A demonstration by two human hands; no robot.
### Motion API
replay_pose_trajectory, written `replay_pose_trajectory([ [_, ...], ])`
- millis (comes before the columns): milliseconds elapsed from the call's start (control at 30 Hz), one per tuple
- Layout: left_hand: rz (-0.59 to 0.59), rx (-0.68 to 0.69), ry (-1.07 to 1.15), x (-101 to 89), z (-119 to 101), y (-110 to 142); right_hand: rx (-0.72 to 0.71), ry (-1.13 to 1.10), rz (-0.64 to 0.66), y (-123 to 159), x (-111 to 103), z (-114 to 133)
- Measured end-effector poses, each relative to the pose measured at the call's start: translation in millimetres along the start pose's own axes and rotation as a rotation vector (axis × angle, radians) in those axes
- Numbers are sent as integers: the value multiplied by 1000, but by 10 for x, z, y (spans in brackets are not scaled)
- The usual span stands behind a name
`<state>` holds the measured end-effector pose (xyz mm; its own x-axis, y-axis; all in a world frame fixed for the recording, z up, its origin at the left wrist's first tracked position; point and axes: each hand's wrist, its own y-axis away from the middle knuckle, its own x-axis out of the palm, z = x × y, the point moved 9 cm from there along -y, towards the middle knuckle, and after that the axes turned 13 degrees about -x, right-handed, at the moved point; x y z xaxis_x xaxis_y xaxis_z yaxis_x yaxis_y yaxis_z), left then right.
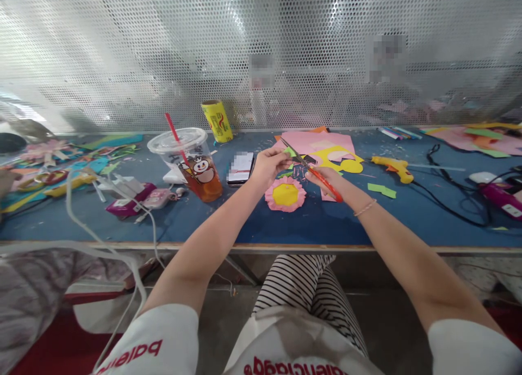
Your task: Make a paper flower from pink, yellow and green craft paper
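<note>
The green paper (289, 151) is just behind the pink flower (285, 195), pinched by the left hand (269, 166). The right hand (327, 180) grips the red scissors (335, 191), with the blades at this paper. On the table (342, 223), the cup (203, 175) is left of the flower, the glue gun (393, 167) right.

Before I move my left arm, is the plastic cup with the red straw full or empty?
Partly full: amber drink shows in the lower part of the cup, while the upper part looks clear.
</note>
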<state>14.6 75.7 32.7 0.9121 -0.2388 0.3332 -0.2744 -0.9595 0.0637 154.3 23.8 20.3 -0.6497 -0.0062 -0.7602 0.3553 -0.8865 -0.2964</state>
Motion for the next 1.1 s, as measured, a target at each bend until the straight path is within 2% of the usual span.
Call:
replay_pose_trajectory([
  [300, -3, -22, 7, -19, 20, -10, -20, 0, -49, 34, -56, 25],
  [600, 8, -26, -12, 0, 32, -5, -38, -11, -91, -28, -39, -76],
  [767, 15, -59, -72, 4, 100, -20, 111, 238, -107, -59, -144, -360],
  [933, -9, -39, -140, -41, 162, -88, 224, 540, -23, 4, -236, -616],
  [1100, -51, 13, -271, -100, 168, -162, 292, 674, 21, 79, -347, -769],
])
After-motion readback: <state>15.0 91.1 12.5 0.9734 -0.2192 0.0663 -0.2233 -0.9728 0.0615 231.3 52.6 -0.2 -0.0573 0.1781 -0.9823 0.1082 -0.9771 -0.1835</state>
